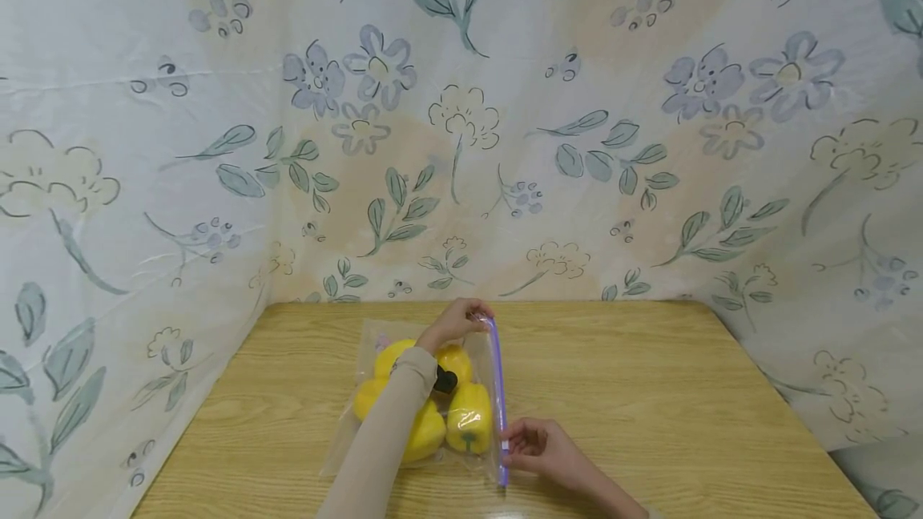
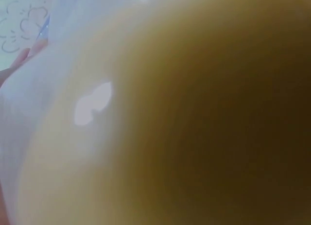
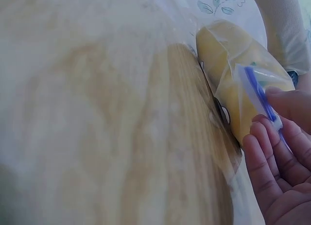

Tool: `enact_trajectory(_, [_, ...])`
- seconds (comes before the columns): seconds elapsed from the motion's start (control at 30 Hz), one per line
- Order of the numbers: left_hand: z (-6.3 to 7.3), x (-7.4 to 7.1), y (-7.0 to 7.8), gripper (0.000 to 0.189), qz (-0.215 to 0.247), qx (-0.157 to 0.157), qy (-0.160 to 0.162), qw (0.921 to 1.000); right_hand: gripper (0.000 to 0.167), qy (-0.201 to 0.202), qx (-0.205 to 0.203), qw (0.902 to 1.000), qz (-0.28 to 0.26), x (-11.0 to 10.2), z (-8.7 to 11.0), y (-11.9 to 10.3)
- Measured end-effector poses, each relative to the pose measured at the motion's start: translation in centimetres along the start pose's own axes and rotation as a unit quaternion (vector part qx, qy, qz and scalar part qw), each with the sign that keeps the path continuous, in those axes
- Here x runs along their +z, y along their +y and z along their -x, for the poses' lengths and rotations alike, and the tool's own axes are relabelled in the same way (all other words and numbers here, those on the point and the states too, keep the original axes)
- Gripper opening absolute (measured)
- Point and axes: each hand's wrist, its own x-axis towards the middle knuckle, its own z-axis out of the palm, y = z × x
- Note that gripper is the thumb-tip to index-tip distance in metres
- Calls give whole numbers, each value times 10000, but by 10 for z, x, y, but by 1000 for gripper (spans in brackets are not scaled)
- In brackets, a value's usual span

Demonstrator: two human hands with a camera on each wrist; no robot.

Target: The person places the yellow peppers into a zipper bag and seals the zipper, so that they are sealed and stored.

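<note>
A clear zip bag (image 1: 344, 448) lies on the wooden table, holding several yellow bell peppers (image 1: 470, 413); one shows a green stem toward the near side. Along the bag's right edge runs a purple zip strip (image 1: 497, 375). My left hand (image 1: 456, 323) reaches across the bag and grips the far end of this strip. Near the strip's other end, my right hand (image 1: 544, 452) pinches the small white slider (image 3: 277, 122) between thumb and fingers. The left wrist view is mostly filled by a blurred yellow pepper (image 2: 63, 152) very close to the camera.
The wood-grained table (image 1: 613, 375) extends on both sides of the bag. Behind it and along the sides hangs a floral cloth (image 1: 461, 183). My left sleeve and dark wrist camera (image 1: 445, 380) pass over the peppers and hide some of them.
</note>
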Motion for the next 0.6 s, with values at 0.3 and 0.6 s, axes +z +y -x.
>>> enact_trajectory(0.3, [1,-2,-1,20,71,83,79,9999,28,-79,351,9993,44,4,9,-3])
enact_trajectory(0.6, [1,-1,-1,18,63,23,125,9999,27,-226,285,9993,-93,7,19,0])
